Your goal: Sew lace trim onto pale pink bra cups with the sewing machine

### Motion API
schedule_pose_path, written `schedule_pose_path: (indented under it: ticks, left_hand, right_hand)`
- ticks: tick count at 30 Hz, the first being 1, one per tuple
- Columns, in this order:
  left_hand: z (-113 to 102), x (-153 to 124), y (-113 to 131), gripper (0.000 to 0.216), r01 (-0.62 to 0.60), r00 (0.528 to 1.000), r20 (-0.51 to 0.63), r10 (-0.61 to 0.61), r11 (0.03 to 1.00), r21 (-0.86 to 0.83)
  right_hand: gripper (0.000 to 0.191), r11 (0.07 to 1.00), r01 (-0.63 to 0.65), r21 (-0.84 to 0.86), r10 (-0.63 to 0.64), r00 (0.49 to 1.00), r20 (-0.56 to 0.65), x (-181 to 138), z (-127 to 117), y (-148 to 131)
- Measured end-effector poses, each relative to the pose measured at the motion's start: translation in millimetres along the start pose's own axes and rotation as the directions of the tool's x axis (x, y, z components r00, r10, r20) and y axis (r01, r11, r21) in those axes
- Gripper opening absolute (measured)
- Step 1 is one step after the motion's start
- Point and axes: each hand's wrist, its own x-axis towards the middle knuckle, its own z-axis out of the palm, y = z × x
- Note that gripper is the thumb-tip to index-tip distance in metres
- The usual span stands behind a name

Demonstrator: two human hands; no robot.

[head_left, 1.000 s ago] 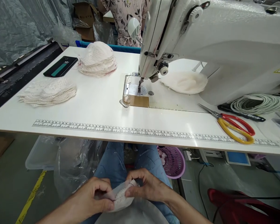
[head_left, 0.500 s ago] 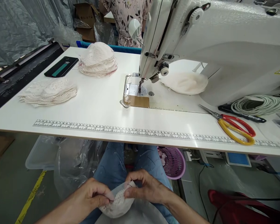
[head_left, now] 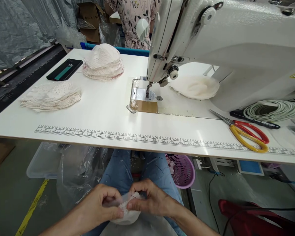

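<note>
Over my lap, below the table edge, both hands hold a white lace fabric cup (head_left: 128, 214), rounded and partly covered by my fingers. My left hand (head_left: 102, 206) pinches its left side, thumb on the front near the lacy edge. On the right side, my right hand (head_left: 149, 200) grips the upper rim between thumb and fingers. Sheer whitish material shows along the top between the hands. On the table lie a stack of lace pieces (head_left: 51, 96) and a taller stack of white cups (head_left: 103, 62).
A white sewing machine (head_left: 226, 39) stands on the table, with a cream fabric piece (head_left: 195, 87) under its arm. Scissors (head_left: 245, 132) with red and yellow handles, a cord coil (head_left: 272, 110) and a phone (head_left: 65, 69) lie about. A purple basket (head_left: 184, 172) sits below. Someone in a floral garment (head_left: 135, 19) stands behind.
My left hand has shifted slightly right and up along the cup, its thumb now further over the lace. My right hand has moved a little left. Everything on the table stays put.
</note>
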Motion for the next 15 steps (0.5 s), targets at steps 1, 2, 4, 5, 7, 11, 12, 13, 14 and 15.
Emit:
schedule_pose_path:
  ticks: [1, 2, 4, 5, 7, 11, 12, 13, 14, 15]
  left_hand:
    - [1.4, 1.7, -1.2, 0.019, 0.002, 1.0, -0.022, -0.001, 1.0, 0.019]
    - [2.3, 2.8, -2.3, 0.022, 0.003, 0.999, -0.035, -0.002, 1.0, 0.028]
    - [2.7, 3.4, -4.0, 0.023, 0.014, 0.999, -0.034, -0.014, 1.0, 0.023]
    - [2.4, 3.3, -4.6, 0.023, 0.021, 0.999, -0.031, -0.02, 1.0, 0.021]
    - [1.5, 2.8, -5.3, 0.023, 0.031, 0.999, -0.029, -0.03, 0.999, 0.031]
    - [1.3, 2.1, -6.0, 0.023, 0.02, 0.998, -0.053, -0.015, 0.995, 0.093]
    - [1.8, 1.9, -5.7, 0.023, 0.017, 0.998, -0.058, -0.011, 0.994, 0.104]
    - [2.4, 1.7, -5.2, 0.023, 0.019, 0.998, -0.059, -0.013, 0.994, 0.109]
    - [3.1, 1.5, -4.5, 0.022, 0.026, 0.998, -0.055, -0.02, 0.994, 0.108]
    - [3.8, 1.3, -3.6, 0.022, 0.037, 0.998, -0.052, -0.032, 0.994, 0.105]
  right_hand:
    - [0.039, 1.0, 0.006, -0.008, -0.006, 1.0, -0.001, -0.4, -0.4, -0.5]
    - [0.039, 1.0, 0.014, -0.012, -0.014, 1.0, 0.003, -1.0, -1.1, -0.9]
    - [0.038, 0.999, 0.034, -0.017, -0.034, 0.999, 0.014, -2.1, -3.1, -1.3]
    - [0.038, 0.999, 0.044, -0.017, -0.043, 0.999, 0.024, -2.5, -4.1, -1.3]
    - [0.038, 0.998, 0.053, -0.017, -0.052, 0.997, 0.049, -3.0, -5.3, -1.2]
    - [0.039, 0.999, 0.039, 0.0, -0.039, 0.997, 0.061, -1.9, -4.2, -1.5]
    - [0.039, 0.999, 0.035, 0.007, -0.035, 0.998, 0.052, -1.4, -3.5, -1.6]
    - [0.039, 0.999, 0.031, 0.017, -0.032, 0.999, 0.044, -1.0, -2.9, -1.5]
    - [0.039, 0.999, 0.029, 0.028, -0.03, 0.999, 0.038, -0.7, -2.3, -1.2]
    - [0.039, 0.999, 0.023, 0.037, -0.025, 0.999, 0.033, -0.5, -1.9, -0.6]
